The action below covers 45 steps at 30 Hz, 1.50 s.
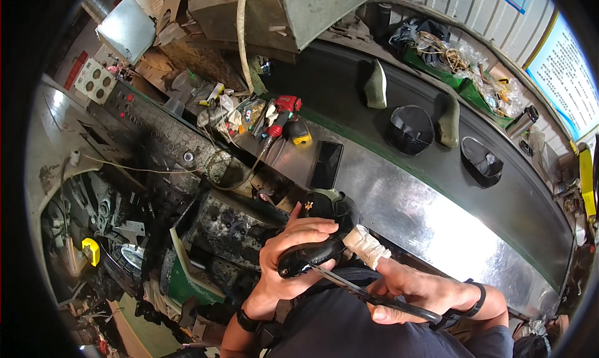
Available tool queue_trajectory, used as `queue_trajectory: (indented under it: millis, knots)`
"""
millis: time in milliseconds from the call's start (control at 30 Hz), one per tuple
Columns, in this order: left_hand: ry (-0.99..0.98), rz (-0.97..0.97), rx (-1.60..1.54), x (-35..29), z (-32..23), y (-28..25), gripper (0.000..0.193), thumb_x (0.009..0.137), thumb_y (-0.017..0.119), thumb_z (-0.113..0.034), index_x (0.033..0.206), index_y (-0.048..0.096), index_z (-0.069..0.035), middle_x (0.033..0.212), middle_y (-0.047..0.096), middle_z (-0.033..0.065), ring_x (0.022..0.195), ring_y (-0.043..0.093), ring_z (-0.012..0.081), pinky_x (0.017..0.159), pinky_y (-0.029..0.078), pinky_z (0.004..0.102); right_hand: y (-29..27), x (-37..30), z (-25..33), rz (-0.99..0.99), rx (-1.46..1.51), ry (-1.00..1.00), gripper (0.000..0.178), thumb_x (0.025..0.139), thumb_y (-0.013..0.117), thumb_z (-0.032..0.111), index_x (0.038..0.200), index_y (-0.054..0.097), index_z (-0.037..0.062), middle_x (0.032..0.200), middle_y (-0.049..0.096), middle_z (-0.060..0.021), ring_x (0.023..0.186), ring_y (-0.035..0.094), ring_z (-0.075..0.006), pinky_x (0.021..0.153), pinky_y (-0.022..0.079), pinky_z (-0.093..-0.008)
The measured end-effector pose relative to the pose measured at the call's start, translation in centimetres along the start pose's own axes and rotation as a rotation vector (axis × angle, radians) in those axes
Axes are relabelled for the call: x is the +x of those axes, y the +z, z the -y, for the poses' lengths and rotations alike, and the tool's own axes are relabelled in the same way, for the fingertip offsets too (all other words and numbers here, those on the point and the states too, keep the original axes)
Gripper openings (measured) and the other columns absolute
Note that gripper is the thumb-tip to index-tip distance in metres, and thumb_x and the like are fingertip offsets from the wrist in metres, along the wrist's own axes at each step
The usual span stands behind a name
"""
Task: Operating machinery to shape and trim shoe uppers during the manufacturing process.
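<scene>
A black shoe (315, 253) sits close in front of my body, and a bit of green, like a shoe last, shows at its far end. My left hand (277, 255) wraps round the shoe and holds its toe end towards me. With curled fingers, my right hand (418, 288) grips a slim dark metal hand tool (365, 294). The tool's tip touches or nearly touches the shoe's near edge; its exact kind is unclear. White wrapping (367, 247) covers one stretched finger of my right hand, which reaches beside the shoe.
A dark conveyor belt (349, 77) carries green shoe lasts (375, 86) and black shoe uppers (410, 130). On the metal ledge lie a phone (326, 164), a yellow tape measure (298, 133) and a red power tool (286, 108). Machinery (228, 227) stands at the left.
</scene>
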<state>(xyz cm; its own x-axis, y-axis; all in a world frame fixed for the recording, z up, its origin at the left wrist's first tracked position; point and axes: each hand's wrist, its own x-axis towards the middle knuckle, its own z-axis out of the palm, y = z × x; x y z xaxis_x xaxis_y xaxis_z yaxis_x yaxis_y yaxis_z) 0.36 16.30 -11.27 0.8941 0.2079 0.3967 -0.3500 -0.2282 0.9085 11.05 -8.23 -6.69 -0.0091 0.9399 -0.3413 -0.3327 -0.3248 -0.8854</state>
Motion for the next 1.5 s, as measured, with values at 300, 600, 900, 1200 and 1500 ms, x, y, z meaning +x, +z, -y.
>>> queue_trajectory:
  millis: [300, 600, 900, 1200, 1500]
  knots:
    - [-0.008, 0.001, -0.014, 0.1, -0.1, -0.2, 0.041, 0.071, 0.086, -0.002, 0.109, 0.07, -0.005, 0.115, 0.074, 0.0149, 0.116, 0.069, 0.0302, 0.121, 0.023, 0.0562, 0.4, 0.4, 0.5, -0.022, -0.031, -0.025, 0.066, 0.1, 0.065, 0.047, 0.131, 0.035, -0.0033, 0.087, 0.064, -0.0084, 0.073, 0.054, -0.0129, 0.062, 0.044, -0.0298]
    - [-0.025, -0.024, -0.036, -0.3, 0.1, -0.2, 0.043, 0.071, 0.085, 0.0, 0.11, 0.07, -0.004, 0.115, 0.074, 0.0144, 0.116, 0.069, 0.0304, 0.121, 0.023, 0.0574, 0.3, 0.6, 0.4, -0.062, -0.246, -0.157, 0.056, 0.099, 0.067, 0.045, 0.109, 0.038, -0.0027, 0.071, 0.061, -0.0106, 0.058, 0.053, -0.0182, 0.053, 0.042, -0.0334]
    - [-0.01, -0.019, -0.029, -0.1, 0.0, -0.2, 0.041, 0.071, 0.086, -0.002, 0.109, 0.071, -0.003, 0.115, 0.074, 0.0152, 0.116, 0.069, 0.0307, 0.121, 0.023, 0.0574, 0.4, 0.6, -0.2, -0.089, -0.214, -0.199, 0.061, 0.099, 0.067, 0.045, 0.118, 0.038, -0.0053, 0.075, 0.063, -0.0104, 0.063, 0.055, -0.0166, 0.056, 0.044, -0.0321]
    - [-0.042, 0.024, -0.032, -0.2, 0.0, -0.4, 0.041, 0.071, 0.084, -0.001, 0.11, 0.071, -0.004, 0.116, 0.074, 0.0151, 0.116, 0.069, 0.0297, 0.122, 0.02, 0.0551, 0.4, 0.8, -0.1, -0.113, -0.256, -0.226, 0.06, 0.098, 0.069, 0.044, 0.116, 0.041, -0.0061, 0.07, 0.06, -0.0098, 0.059, 0.056, -0.0186, 0.053, 0.044, -0.0321]
    - [-0.083, -0.014, -0.066, -1.0, 0.4, -0.2, 0.046, 0.071, 0.082, 0.001, 0.114, 0.069, -0.004, 0.118, 0.073, 0.0148, 0.12, 0.067, 0.0291, 0.122, 0.019, 0.0549, 0.2, 0.9, -0.4, -0.43, 0.111, -0.525, 0.104, 0.099, 0.069, 0.027, 0.162, -0.011, 0.0054, 0.088, 0.061, -0.0089, 0.068, 0.057, -0.012, 0.059, 0.046, -0.0269]
